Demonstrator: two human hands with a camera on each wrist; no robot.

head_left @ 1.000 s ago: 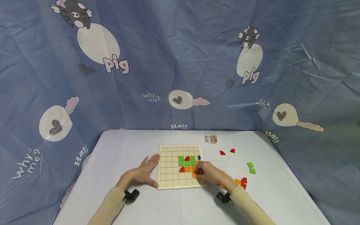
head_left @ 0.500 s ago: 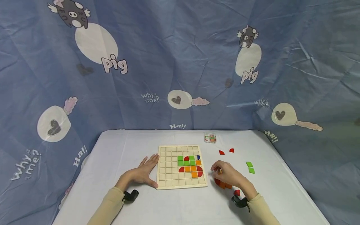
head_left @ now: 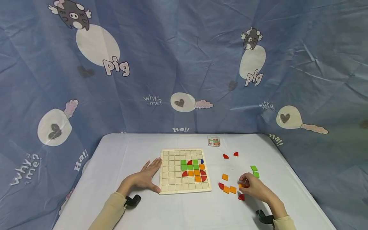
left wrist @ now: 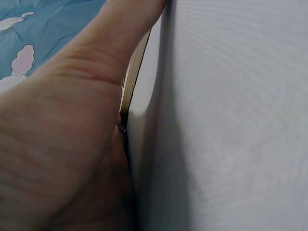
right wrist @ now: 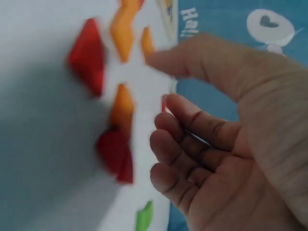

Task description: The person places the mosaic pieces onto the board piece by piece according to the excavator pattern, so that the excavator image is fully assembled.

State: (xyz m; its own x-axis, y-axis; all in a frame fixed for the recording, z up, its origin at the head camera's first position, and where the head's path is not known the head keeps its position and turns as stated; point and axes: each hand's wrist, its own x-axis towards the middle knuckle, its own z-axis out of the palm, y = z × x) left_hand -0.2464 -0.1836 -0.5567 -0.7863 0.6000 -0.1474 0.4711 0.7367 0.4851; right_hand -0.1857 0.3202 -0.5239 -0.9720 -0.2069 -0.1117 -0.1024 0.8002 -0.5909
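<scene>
Where the left hand (head_left: 143,179) rests: flat by the left edge of the board, fingers spread, the fingertips at that edge and the thumb at the near left corner.
Right hand (head_left: 254,187): to the right of the board, thumb apart from loosely bent fingers, pinching nothing in the right wrist view; an orange tile (head_left: 241,185) lies by its fingertips in the head view.
Gridded board (head_left: 170,173): left of the right hand on the white table (head_left: 184,212), coloured pieces set in its right half.
Far filled row: green, red, green, then a small blue piece (head_left: 202,161) at the right.
Next row nearer: three green squares and an orange one.
Third row: red, two orange, red.
Nearest filled row: orange, with red at its right.
Loose pieces by the right hand: one orange square (head_left: 225,177) farther off, a red piece (head_left: 221,186) beside two more orange squares, a red one (head_left: 241,197) nearer.
Far right: two green tiles (head_left: 254,168) beyond the hand; two red quarter-rounds (head_left: 225,156) farther off.
Patterned card (head_left: 214,141): near the table's far edge.
Curtain (head_left: 161,64): blue, printed, behind everything.
</scene>
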